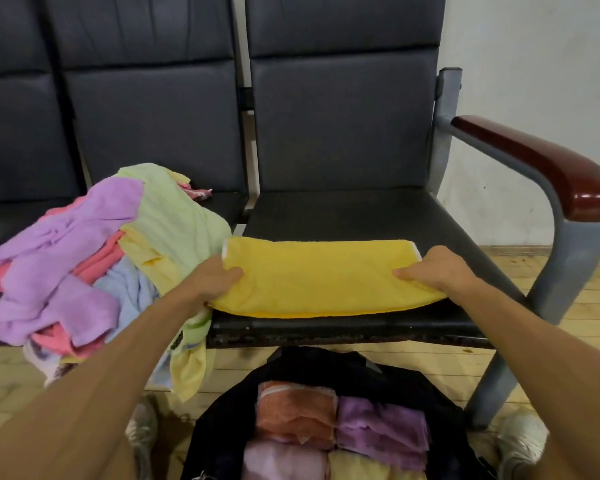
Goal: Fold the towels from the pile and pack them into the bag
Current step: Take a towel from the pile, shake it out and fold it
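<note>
A yellow towel [321,277], folded into a long strip, lies across the black seat [361,216] of the right-hand chair. My left hand [213,278] grips its left end with the thumb on top. My right hand [433,268] grips its right end the same way. A loose pile of towels [94,251], purple, pink, pale green, blue and yellow, covers the seat to the left and hangs over its front edge. On the floor below stands an open black bag [413,386] holding folded orange, purple, pink and yellow towels.
The chairs' dark padded backrests [340,109] rise behind the seats. A grey metal frame with a dark red armrest [541,161] bounds the right side. My shoes [520,441] stand on the wooden floor on either side of the bag.
</note>
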### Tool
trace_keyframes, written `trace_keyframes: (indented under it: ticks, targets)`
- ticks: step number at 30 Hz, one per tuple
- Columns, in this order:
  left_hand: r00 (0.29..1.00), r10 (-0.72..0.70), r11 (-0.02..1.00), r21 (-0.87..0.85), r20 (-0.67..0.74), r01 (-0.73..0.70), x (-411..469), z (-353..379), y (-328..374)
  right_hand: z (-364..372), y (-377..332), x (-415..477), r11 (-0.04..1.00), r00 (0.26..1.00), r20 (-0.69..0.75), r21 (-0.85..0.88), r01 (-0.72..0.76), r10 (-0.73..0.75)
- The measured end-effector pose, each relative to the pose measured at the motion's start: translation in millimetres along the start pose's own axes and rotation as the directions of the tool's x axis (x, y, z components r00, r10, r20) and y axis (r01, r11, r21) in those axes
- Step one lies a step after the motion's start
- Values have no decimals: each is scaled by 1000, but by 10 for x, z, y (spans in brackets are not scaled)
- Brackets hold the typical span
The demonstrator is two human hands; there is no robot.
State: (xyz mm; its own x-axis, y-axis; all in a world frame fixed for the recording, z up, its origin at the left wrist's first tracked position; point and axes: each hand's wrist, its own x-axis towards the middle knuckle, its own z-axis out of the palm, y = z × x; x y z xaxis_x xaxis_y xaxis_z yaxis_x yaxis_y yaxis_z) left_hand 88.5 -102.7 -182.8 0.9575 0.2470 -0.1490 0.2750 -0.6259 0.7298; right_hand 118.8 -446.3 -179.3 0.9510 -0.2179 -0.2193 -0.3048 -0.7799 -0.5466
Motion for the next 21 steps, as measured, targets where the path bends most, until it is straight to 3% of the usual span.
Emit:
trace_keyframes:
  ticks: [4,7,9,14,21]
  targets:
    - [981,-194,877,-444,20,182,-94,-358,54,82,-154,-105,974,987,156,227,7,-43]
    - [986,-167,812,-566,3,139,-194,-521,255,147,-282,-243,936,969,243,349,-49,-40]
    - [994,-105,834,-544,14,96,-245,-543,453,163,-303,-285,913,967,252,402,-67,-40]
    - [981,18,958,-286,194,39,-314,-309,1028,158,-289,-268,888,966,258,451,-87,-37]
    - [927,20,999,-32,375,-8,-337,454,1490,111,-212,-252,887,940,330,455,-80,-84]
